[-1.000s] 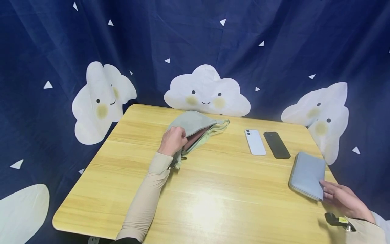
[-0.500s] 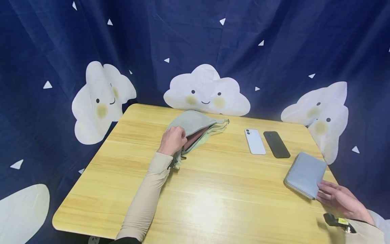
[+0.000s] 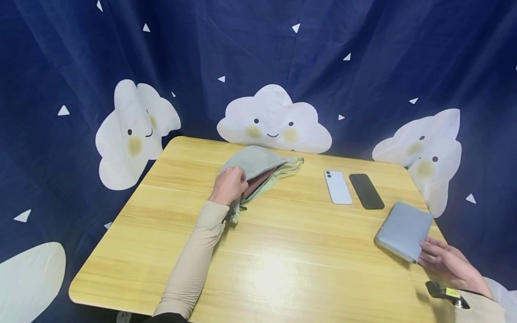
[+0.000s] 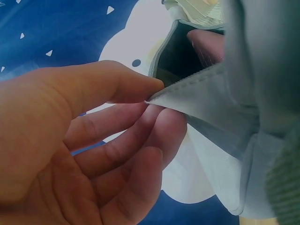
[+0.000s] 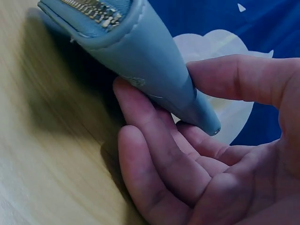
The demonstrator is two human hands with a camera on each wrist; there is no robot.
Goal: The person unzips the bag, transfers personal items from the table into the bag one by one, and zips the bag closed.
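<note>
My left hand (image 3: 229, 186) pinches the edge of a pale grey-green zip bag (image 3: 254, 160) between thumb and fingertips. The bag's mouth gapes, and in the left wrist view a pinkish-brown piece (image 4: 208, 47) shows within the dark opening. At the table's right side, my right hand (image 3: 450, 264) grips a light blue zip wallet (image 3: 405, 231) by its near right corner. In the right wrist view the thumb lies on one face of the wallet (image 5: 154, 65) and the fingers are under the other. A gold zip runs along its edge.
A white phone (image 3: 338, 187) and a black phone (image 3: 366, 191) lie side by side on the wooden table (image 3: 161, 251), between bag and wallet. A dark blue curtain (image 3: 258, 45) with white clouds hangs behind the table.
The wallet has shifted slightly left and turned a little in my right hand, which moved left with it. My left hand and the bag have stayed in place.
</note>
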